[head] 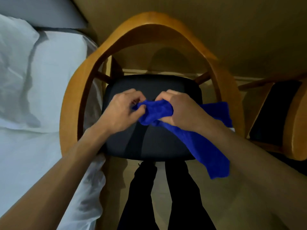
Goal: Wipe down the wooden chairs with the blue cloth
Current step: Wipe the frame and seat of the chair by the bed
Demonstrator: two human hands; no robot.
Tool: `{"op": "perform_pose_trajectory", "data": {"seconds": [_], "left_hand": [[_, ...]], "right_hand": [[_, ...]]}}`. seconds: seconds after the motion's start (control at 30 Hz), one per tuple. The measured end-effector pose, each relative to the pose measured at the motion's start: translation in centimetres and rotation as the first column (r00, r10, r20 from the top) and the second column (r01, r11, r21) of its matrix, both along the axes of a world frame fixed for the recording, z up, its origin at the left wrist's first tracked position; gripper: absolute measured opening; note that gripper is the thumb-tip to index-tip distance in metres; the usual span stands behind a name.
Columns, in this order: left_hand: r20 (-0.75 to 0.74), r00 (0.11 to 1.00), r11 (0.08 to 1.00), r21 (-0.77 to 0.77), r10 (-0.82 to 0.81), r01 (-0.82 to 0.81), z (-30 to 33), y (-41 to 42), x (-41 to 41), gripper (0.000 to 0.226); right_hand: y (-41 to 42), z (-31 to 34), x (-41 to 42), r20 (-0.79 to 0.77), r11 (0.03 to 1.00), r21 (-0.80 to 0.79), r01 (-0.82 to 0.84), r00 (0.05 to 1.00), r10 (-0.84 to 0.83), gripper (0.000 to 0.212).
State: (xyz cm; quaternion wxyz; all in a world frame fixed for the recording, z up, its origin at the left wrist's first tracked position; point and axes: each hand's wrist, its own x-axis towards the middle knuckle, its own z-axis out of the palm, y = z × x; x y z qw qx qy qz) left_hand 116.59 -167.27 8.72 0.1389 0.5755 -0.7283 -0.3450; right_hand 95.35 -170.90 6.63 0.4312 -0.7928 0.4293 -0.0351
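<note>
While we stand over the wooden chair [93, 63], both our hands work the blue cloth [196, 138] above its dark seat cushion [149, 143]. Our left hand [123, 112] pinches one bunched end between thumb and curled fingers, a tight grip. Our right hand [179, 110] has its fingers curled round the gathered middle, and the rest of the cloth trails back under that wrist and hangs past the seat's front edge. A bed [41, 80] with white sheets lies just beside the chair on our left; a second wooden chair [297, 122] stands on our right. Our dark trouser legs [144, 196] show below the seat.
</note>
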Motion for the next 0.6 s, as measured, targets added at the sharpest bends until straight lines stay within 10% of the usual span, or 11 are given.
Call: {"op": "perform_pose_trajectory", "data": {"seconds": [0.23, 0.6], "left_hand": [[-0.057, 0.990, 0.991, -0.035, 0.131, -0.133, 2.2, -0.7, 3.6, 0.005], [0.208, 0.955, 0.972, -0.152, 0.210, -0.180, 0.8, 0.0, 8.2, 0.004]], "right_hand": [[-5.5, -0.5, -1.8, -0.362, 0.985, 0.087, -0.151, 0.916, 0.173, 0.018], [-4.5, -1.5, -4.0, -0.273, 0.965, 0.038, -0.260, 0.926, 0.261, 0.017]]}}
